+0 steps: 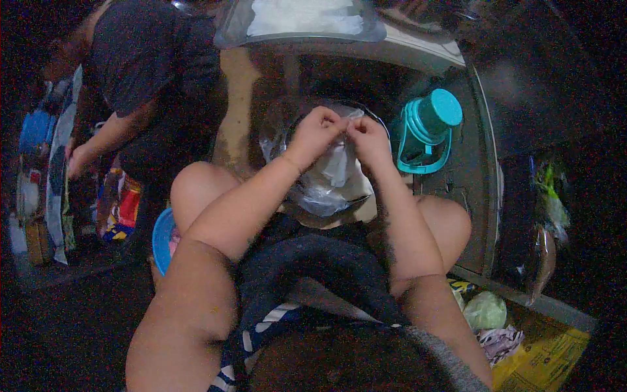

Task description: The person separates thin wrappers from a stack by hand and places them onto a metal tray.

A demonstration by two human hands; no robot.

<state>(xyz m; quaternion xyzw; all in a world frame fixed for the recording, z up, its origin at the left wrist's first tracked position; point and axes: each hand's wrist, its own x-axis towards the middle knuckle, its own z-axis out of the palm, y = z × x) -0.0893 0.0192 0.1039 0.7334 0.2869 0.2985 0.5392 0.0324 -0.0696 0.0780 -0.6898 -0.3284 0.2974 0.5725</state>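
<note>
Between my knees sits a round container lined with a clear plastic bag (320,193), whose loose edges spread over the rim. Something whitish shows through the plastic. My left hand (317,137) and my right hand (370,140) meet above it, fingertips almost touching. Both hands are closed in a pinch on the thin plastic, which hangs in folds below the fingers. Exactly how the fingertips grip the film is too small to make out.
A turquoise bucket (424,127) stands to the right. A tray with white contents (304,18) is ahead. At left another person in a dark shirt (153,59) reaches toward shelves. A blue basin (163,238) sits by my left thigh; bags (486,310) lie lower right.
</note>
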